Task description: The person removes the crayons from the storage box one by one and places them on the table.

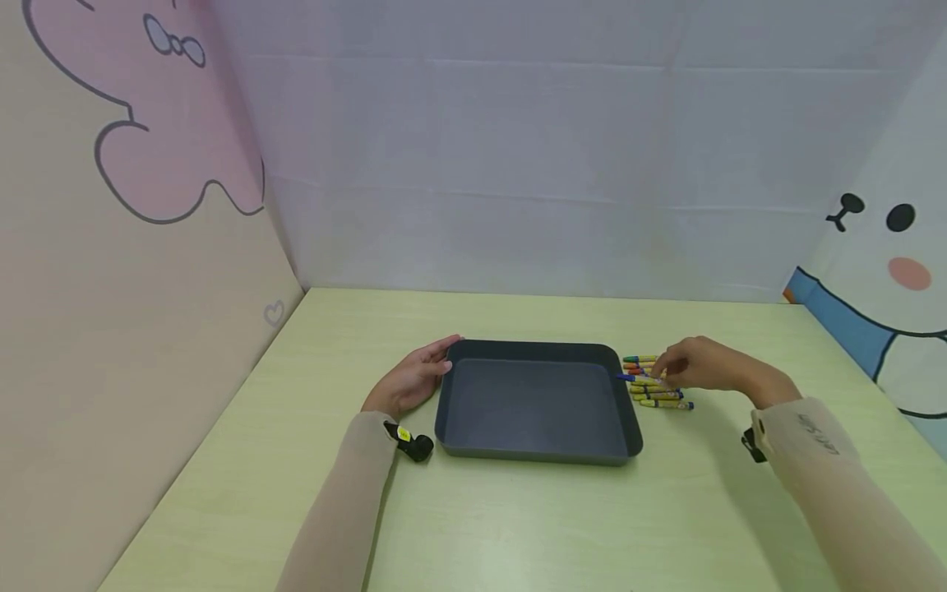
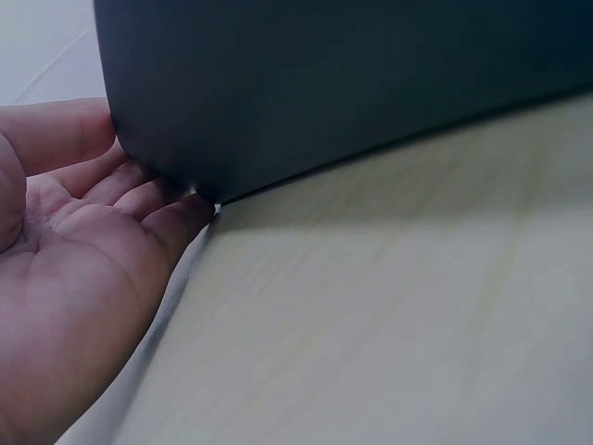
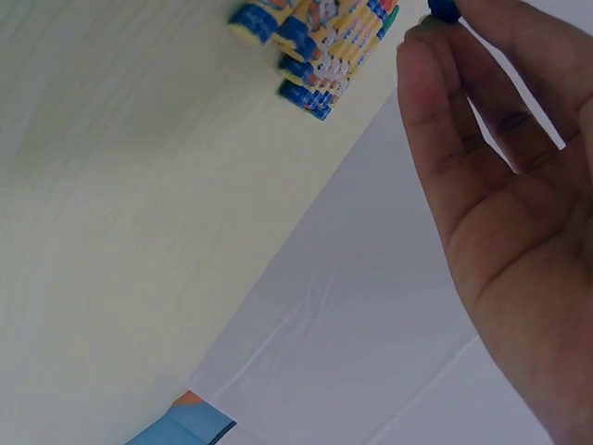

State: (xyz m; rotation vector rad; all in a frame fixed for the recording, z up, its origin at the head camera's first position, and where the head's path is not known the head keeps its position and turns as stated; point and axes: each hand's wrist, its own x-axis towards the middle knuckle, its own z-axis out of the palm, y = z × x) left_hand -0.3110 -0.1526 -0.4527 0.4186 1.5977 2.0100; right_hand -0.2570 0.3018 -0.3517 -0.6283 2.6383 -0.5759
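A dark grey rectangular tray point(image 1: 536, 407) lies on the table. My left hand point(image 1: 412, 376) is at its far left corner, thumb and fingertips touching the outside wall; the left wrist view shows the fingers point(image 2: 139, 199) against the tray's lower edge. Right of the tray, my right hand point(image 1: 699, 363) pinches a blue crayon point(image 1: 627, 377) between thumb and fingers, its blue tip pointing left over the tray's right rim. In the right wrist view only the blue end point(image 3: 445, 9) shows above the fingertips. Beneath this hand lie several yellow-wrapped crayons point(image 1: 666, 404) in a row, partly hidden by it.
The pale wooden table point(image 1: 510, 526) ends at a white cloth backdrop point(image 1: 518, 181). On the left stands a panel point(image 1: 170, 329) with a pink cartoon figure, on the right one with a white bear point(image 1: 910, 247). Both sleeves carry wrist cameras, the left one point(image 1: 414, 444) beside the tray.
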